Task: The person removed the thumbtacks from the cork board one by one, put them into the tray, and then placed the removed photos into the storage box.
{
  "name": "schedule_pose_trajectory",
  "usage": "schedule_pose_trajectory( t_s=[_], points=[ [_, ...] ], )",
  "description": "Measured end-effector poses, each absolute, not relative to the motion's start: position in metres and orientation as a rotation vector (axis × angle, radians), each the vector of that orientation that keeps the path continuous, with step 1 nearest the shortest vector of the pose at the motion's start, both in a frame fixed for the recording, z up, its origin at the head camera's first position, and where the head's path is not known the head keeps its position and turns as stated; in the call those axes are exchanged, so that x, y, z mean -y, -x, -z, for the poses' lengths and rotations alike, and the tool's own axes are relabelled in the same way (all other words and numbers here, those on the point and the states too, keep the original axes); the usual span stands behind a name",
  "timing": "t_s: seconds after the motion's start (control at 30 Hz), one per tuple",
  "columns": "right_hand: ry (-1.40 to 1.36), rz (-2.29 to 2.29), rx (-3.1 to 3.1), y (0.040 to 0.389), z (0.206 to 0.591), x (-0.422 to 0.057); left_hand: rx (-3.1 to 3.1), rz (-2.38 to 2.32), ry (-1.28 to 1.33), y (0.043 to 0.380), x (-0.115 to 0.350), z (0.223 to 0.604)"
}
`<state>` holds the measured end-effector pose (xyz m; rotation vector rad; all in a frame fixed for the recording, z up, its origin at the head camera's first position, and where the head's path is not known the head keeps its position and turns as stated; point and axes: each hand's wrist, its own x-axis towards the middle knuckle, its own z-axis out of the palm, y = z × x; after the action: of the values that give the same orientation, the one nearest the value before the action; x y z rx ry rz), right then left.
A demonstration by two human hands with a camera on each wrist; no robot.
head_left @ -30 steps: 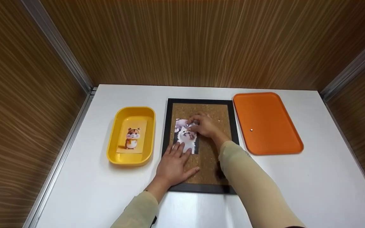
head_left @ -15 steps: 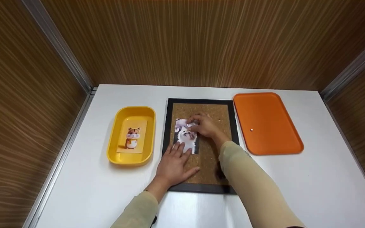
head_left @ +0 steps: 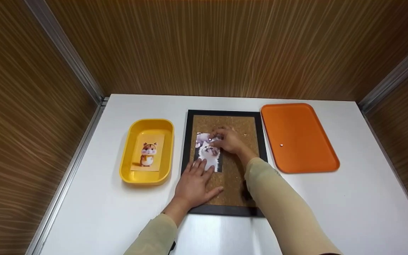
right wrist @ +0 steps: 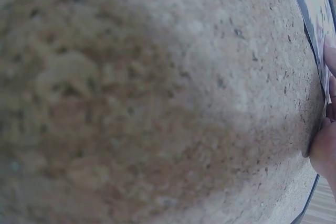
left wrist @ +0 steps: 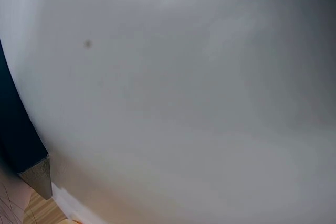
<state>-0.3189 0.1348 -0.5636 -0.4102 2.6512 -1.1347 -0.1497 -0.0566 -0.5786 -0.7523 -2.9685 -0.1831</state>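
Observation:
On the cork board [head_left: 237, 170] with its black frame lies a photo of a white kitten [head_left: 209, 152], left of the middle. My left hand [head_left: 193, 186] rests flat, fingers spread, its fingertips over the photo's lower edge. Over the photo's upper part, my right hand [head_left: 228, 140] has thumb and forefinger curled around a small shiny pin [head_left: 210, 139]. The right wrist view shows mostly cork, with the photo's edge and some fingertips at the far right. White tabletop [left wrist: 173, 87] fills most of the left wrist view.
Left of the board stands a yellow tray [head_left: 123, 166] with a hamster picture [head_left: 147, 156] in it. On the right, a flat orange tray [head_left: 303, 134] bears another small shiny pin [head_left: 281, 145]. Wood-grain panels [head_left: 204, 49] enclose the white table on the back and sides.

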Motion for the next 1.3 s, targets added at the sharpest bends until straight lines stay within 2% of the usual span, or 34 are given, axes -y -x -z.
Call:
schedule_pose_trajectory(
  t_s=[1.3],
  points=[
    [0.434, 1.238, -2.622, 0.3197, 0.5654, -0.1357, 2.98, 0.203, 0.738, 0.1501, 0.0566, 0.5801]
  ],
)
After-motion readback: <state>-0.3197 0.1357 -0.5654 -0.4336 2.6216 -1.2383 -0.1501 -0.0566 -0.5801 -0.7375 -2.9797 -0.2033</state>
